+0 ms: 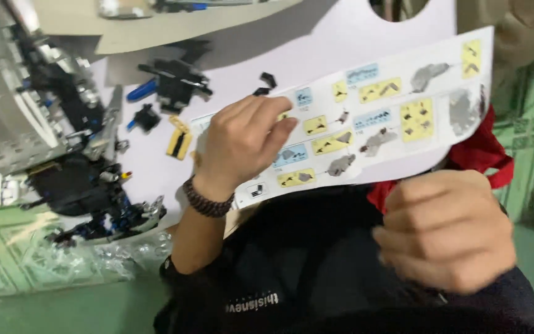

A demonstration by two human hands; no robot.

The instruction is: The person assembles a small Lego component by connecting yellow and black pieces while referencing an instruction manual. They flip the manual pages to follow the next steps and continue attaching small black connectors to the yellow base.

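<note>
- The white sheet (pixel 316 43) covers the far middle of the scene, with your building parts spread over it.
- A large grey and black brick model (pixel 44 124) sits at the far left.
- Your instruction booklet (pixel 378 117) slants across the middle, open to pages of yellow step boxes.
- Your right hand (pixel 446 232) is curled into a fist near you, just below the booklet's lower edge; I cannot tell whether it grips the paper.
- Your left hand (pixel 239 145) lies on the booklet's left end, fingers bent and pressing on the page.
- A yellow and black piece (pixel 179 139) lies just left of that hand.
</note>
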